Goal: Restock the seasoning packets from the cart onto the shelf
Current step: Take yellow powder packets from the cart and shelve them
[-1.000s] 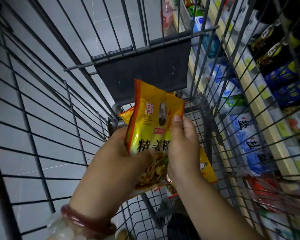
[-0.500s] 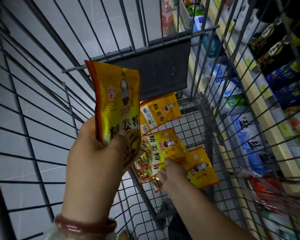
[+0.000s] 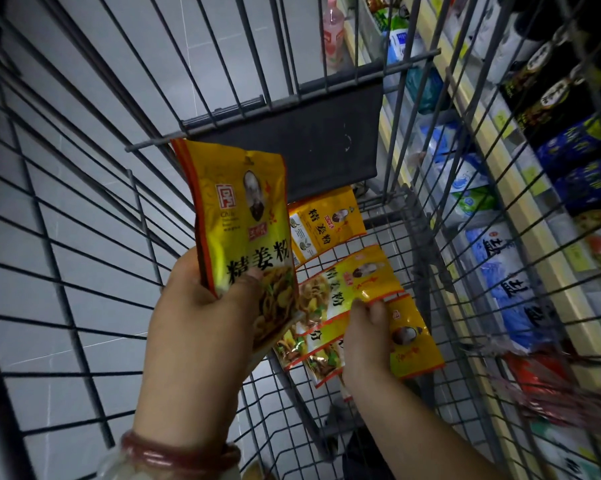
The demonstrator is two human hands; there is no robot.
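Observation:
My left hand (image 3: pixel 202 317) grips a small stack of yellow seasoning packets (image 3: pixel 243 216) upright above the wire cart (image 3: pixel 84 237), thumb across the front. Down in the cart my right hand (image 3: pixel 368 337) pinches the edge of a yellow packet (image 3: pixel 357 282) lying on the cart floor. Beside it lie another packet (image 3: pixel 413 341) to the right, one lower down (image 3: pixel 323 355) under my hand, and one (image 3: pixel 326 226) leaning against the cart's dark front panel (image 3: pixel 326 140). The shelf (image 3: pixel 520 216) runs along the right, seen through the cart's bars.
Blue and white salt bags (image 3: pixel 510 282) and dark packages (image 3: pixel 569 109) fill the shelf rows on the right. Red packets (image 3: pixel 541 379) lie at the lower right. A pink bottle (image 3: pixel 333 32) stands at the far end. Grey floor tiles show through the cart's left side.
My left hand carried the packets up and left, away from the right hand. My right hand dropped to the cart floor and took hold of a lying packet's edge.

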